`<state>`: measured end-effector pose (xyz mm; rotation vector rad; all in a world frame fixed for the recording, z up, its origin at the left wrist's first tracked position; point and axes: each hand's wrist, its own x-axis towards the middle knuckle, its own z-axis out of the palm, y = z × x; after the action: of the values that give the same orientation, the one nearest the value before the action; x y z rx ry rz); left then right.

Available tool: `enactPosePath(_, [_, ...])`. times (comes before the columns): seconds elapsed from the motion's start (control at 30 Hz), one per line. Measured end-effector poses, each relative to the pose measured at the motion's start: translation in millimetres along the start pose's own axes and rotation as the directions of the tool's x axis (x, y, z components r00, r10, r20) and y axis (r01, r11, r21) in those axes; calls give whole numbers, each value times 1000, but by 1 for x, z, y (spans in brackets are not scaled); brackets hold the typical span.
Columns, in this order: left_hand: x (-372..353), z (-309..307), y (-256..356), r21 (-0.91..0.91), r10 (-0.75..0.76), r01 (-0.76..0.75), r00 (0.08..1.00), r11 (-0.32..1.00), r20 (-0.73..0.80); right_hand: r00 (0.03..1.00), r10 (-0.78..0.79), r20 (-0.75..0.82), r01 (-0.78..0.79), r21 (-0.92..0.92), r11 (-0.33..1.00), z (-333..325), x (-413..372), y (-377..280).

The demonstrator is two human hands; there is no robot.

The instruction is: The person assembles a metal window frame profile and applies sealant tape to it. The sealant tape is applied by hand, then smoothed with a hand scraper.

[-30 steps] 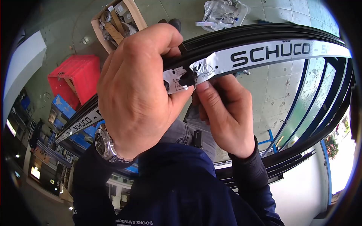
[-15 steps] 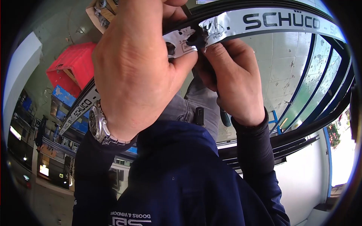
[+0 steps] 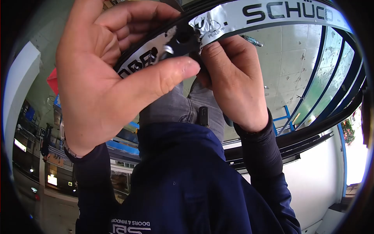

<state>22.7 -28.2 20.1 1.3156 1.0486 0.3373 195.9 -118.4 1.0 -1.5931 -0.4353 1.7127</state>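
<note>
A dark frame bar (image 3: 183, 38) crosses the top of the view, covered in silvery printed film (image 3: 233, 19). The film is torn and wrinkled around a dark bare patch with a hole. My left hand (image 3: 105, 78) is at the left with its thumb stretched out below the patch and its fingers apart behind the bar. Below the torn film edge, my right hand (image 3: 241, 82) has its thumb pressed to the lower edge of the film; its fingertips are hidden behind.
Dark frame bars (image 3: 331, 74) curve down the right side. A blue stand (image 3: 287, 119) is on the tiled floor (image 3: 276, 66). Part of a red container (image 3: 52, 81) shows at the left. A small black object (image 3: 203, 116) lies against the grey trousers (image 3: 163, 107).
My left hand has moved left and opened, its thumb coming away from the torn film. More of the dark patch shows. The bar has shifted slightly up, and my right hand slightly left.
</note>
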Motion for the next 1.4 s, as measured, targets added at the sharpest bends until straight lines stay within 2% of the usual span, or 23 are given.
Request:
enactPosePath(0.2, [0, -1, 0, -96, -12, 13, 1000, 995, 6, 1000, -29, 5, 30, -80, 996, -1, -2, 3])
enactPosePath(0.7, [4, -2, -1, -257, 10, 4, 999, 966, 51, 998, -56, -15, 57, 11, 998, 8, 1, 7])
enactPosePath(1.03, [4, -5, -5, -381, 21, -5, 999, 925, 36, 997, -60, -43, 56, -101, 993, 10, -1, 6])
enactPosePath(1.27, [7, -7, -5, -457, 16, -14, 1000, 890, 1, 999, -10, 34, 14, -119, 993, 7, -4, -3])
enactPosePath(1.4, [10, -8, -3, -479, 13, -21, 1000, 878, -21, 998, -55, 34, 60, -151, 987, 12, -7, -8])
